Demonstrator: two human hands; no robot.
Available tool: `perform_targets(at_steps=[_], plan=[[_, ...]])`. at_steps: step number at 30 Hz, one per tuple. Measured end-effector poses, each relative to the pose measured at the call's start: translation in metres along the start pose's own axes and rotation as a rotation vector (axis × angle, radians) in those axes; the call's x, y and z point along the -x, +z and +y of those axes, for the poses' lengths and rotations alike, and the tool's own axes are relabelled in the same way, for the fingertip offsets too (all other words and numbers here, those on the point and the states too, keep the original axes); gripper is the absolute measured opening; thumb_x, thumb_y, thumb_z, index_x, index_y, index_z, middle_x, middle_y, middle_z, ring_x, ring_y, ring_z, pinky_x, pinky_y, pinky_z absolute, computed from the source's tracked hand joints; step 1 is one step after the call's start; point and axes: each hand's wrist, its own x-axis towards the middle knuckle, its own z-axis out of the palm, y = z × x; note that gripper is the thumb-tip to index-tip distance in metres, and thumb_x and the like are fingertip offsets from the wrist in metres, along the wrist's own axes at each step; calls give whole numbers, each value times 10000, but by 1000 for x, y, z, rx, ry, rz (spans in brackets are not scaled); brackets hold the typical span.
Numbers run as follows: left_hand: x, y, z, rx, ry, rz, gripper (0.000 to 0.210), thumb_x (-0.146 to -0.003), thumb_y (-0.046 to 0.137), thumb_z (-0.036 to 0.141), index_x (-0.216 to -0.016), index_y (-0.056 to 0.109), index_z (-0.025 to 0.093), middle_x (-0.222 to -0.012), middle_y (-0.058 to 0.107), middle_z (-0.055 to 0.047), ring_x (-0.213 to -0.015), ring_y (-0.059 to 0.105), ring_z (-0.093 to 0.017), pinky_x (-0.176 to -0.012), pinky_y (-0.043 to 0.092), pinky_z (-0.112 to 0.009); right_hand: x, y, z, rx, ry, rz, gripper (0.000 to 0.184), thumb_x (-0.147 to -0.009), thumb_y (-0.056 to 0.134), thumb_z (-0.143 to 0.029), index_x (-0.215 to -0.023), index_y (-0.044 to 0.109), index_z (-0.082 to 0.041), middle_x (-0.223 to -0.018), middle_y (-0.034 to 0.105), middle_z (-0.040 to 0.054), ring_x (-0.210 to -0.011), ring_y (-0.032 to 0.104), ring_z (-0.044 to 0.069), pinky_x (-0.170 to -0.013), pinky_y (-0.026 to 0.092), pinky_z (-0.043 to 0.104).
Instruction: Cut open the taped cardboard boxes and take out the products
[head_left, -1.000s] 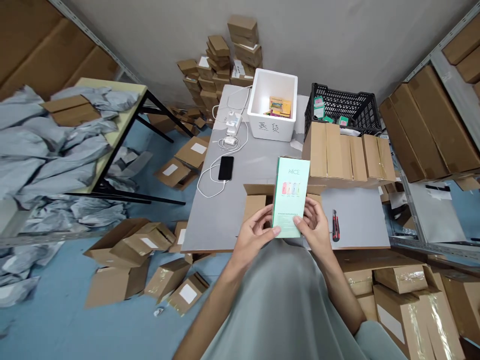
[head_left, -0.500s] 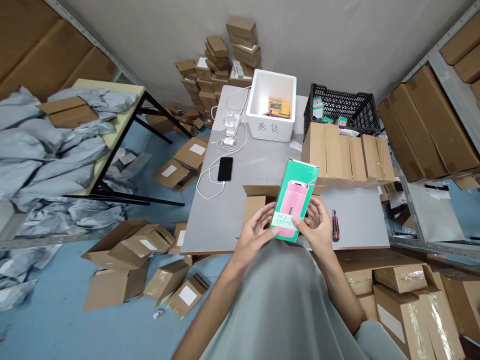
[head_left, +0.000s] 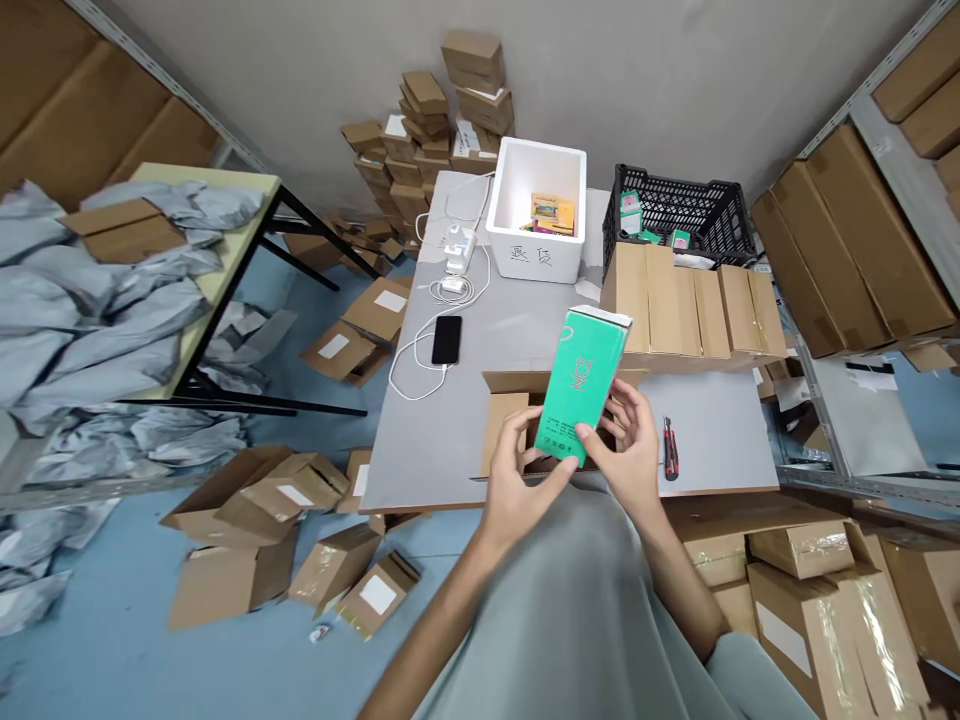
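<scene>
Between my two hands is a green product box [head_left: 583, 380] with "NICE" printed on the side facing me, its top end tilted away. My left hand [head_left: 517, 475] grips its lower left edge, thumb at the bottom corner. On the right edge, my right hand [head_left: 624, 448] is closed round the box with the thumb on its front. Just beneath the hands stands an open cardboard box [head_left: 504, 425] on the grey table [head_left: 427, 450], partly hidden by the green box. To the right of my right hand lies a red and black utility knife [head_left: 670, 450].
A white foam box [head_left: 536, 255] with small packages stands at the back. Beside it is a black crate [head_left: 705, 215] behind a row of cardboard boxes [head_left: 664, 310]. A phone [head_left: 447, 340] on a cable lies left. Grey parcels [head_left: 112, 310] cover the side table; cartons [head_left: 330, 560] litter the floor.
The green box has been turned over in my hands: the side with the pink device picture faced me, now the "NICE" text side does. Both hands still hold it.
</scene>
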Motion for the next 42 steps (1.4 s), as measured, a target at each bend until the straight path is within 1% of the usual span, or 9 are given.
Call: perform_targets(at_steps=[6, 12, 14, 17, 23, 29, 34, 38, 42], plan=[[-22, -20, -4, 283, -288, -250, 746, -740, 1015, 481, -1377, 730, 217, -1425, 763, -172, -1384, 711, -380, -1069, 660, -468, -15, -20, 7, -138, 95, -188, 767, -813, 977, -567, -1440, 632, -291, -1463, 759, 144, -1274, 778, 321, -1071, 675, 484], [-16, 13, 0, 33, -120, 13, 779, -756, 986, 462, -1429, 663, 243, -1510, 697, -146, -1414, 678, -346, -1091, 644, -442, -7, -14, 10, -32, 90, -44, 817, -872, 932, -598, -1564, 613, -304, -1632, 655, 149, -1424, 709, 338, -1176, 631, 523], [-12, 24, 7, -81, -39, 9, 724, -826, 933, 442, -1469, 646, 274, -1550, 655, -136, -1457, 646, -333, -1121, 623, -425, -7, -16, 8, -21, 89, -38, 898, -858, 954, -580, -1626, 580, -305, -1648, 645, 144, -1458, 688, 339, -1218, 605, 521], [-17, 32, 16, -102, -2, -133, 602, -906, 859, 462, -1452, 672, 289, -1555, 639, -133, -1484, 623, -340, -1142, 615, -441, -15, -30, 4, -88, 98, -48, 917, -850, 967, -563, -1635, 587, -280, -1625, 673, 144, -1497, 661, 349, -1257, 575, 521], [-59, 44, 31, 59, -243, -372, 584, -869, 908, 562, -1324, 693, 265, -1445, 735, -135, -1314, 736, -343, -1103, 644, -482, -35, -73, -7, -243, 112, -125, 714, -881, 948, -571, -1483, 680, -296, -1553, 736, 118, -1437, 706, 345, -1214, 602, 506], [-95, 94, 51, -28, -266, -445, 538, -823, 944, 528, -1211, 688, 257, -1356, 751, -107, -1202, 758, -303, -939, 695, -428, -68, -113, -13, -224, 107, -125, 585, -934, 893, -609, -1396, 703, -306, -1458, 776, 107, -1343, 746, 331, -1126, 646, 489], [-138, 145, 42, -61, -288, -447, 609, -763, 979, 511, -1217, 682, 233, -1401, 734, -136, -1247, 742, -312, -955, 698, -446, -115, -148, -19, -261, 142, -177, 629, -921, 899, -624, -1438, 715, -318, -1493, 766, 104, -1353, 746, 333, -1122, 653, 509], [-180, 186, 33, 2, -293, -434, 655, -735, 1000, 493, -1243, 698, 211, -1491, 705, -164, -1308, 731, -343, -980, 710, -494, -165, -170, -21, -275, 176, -146, 649, -873, 942, -605, -1405, 730, -300, -1495, 769, 106, -1341, 756, 334, -1156, 639, 541], [-234, 226, 33, 101, -307, -386, 582, -757, 1004, 401, -1223, 733, 181, -1466, 739, -174, -1296, 755, -336, -1072, 691, -536, -239, -183, -15, -175, 100, -37, 692, -783, 972, -671, -1282, 731, -256, -1413, 809, 135, -1309, 769, 340, -1125, 652, 519]])
